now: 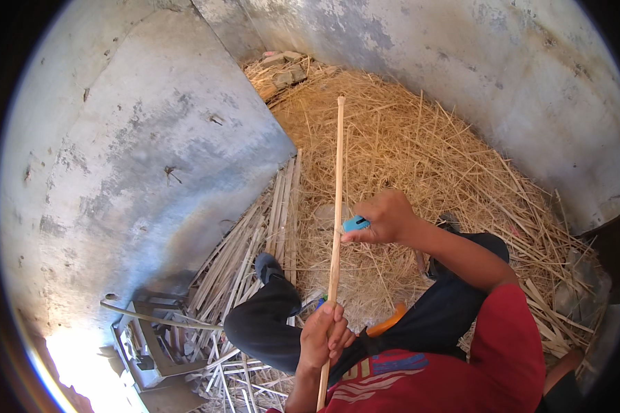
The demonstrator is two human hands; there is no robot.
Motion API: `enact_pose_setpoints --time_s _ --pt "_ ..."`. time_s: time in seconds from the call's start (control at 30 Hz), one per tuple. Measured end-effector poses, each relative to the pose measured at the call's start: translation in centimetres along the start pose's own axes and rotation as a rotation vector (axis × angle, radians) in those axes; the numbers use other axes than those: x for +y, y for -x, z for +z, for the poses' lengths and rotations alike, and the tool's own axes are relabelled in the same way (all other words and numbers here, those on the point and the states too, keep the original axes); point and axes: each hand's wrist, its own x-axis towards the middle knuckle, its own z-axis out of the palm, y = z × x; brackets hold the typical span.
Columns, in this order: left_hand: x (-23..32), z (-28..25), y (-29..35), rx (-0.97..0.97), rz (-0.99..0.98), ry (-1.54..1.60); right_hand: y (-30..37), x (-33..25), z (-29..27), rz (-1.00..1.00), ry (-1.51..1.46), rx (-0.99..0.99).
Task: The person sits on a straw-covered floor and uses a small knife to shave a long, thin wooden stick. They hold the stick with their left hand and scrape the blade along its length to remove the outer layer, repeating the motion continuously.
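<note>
We see the left hand [324, 335] wrapped tight around the lower part of a long, smooth, pale wooden stick [336, 206] that runs up over the dry golden straw [420, 151]. The right hand [386, 219] pinches a small blue cutter [355, 223] against the stick's middle, fingers closed on it. A bundle of split slats [255, 248] leans by the rough grey concrete wall [131, 138].
</note>
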Motion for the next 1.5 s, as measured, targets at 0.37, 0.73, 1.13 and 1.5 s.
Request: enact_pose_setpoints --time_s 0.37,0.73,1.13,1.5 --pt "-0.8 -0.4 0.7 -0.04 -0.07 0.112 -0.6 2.6 0.1 0.13 0.116 -0.073" --pt "-1.4 -0.3 1.6 -0.108 -0.113 0.036 -1.4 7.0 -1.2 0.098 0.094 0.089" --pt "-1.9 -0.5 2.5 -0.089 -0.148 -0.028 -0.5 10.4 0.0 0.077 0.159 0.132" --pt "-4.1 -2.2 5.7 -0.154 -0.173 -0.247 1.4 23.8 -5.0 1.001 0.465 -0.034"
